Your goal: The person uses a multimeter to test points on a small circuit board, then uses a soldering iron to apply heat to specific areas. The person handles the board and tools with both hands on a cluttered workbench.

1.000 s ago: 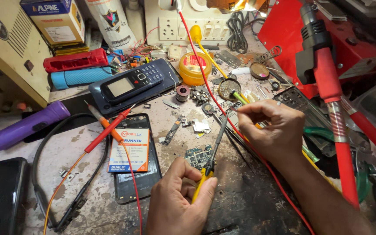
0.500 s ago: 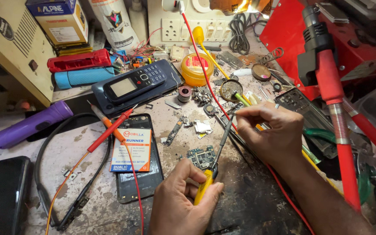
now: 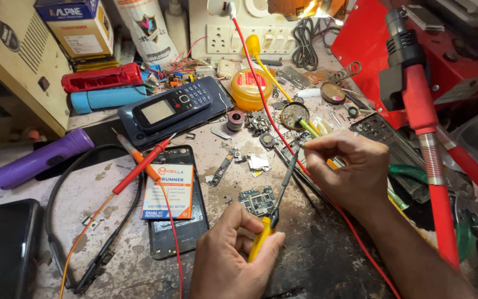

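The left hand [image 3: 233, 254] pinches a yellow-handled tool [image 3: 261, 238] just below the small circuit board [image 3: 258, 200] on the bench [image 3: 112, 177], its tip touching the board. To the board's right, the right hand [image 3: 349, 166] grips a thin dark probe [image 3: 289, 171] slanting down toward it. The step looks like board probing; steady tips matter next.

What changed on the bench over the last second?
Very little. The left hand still pinches the yellow-handled tool beside the small circuit board, and the right hand stays raised over it. The keypad phone and red probe lie unmoved.
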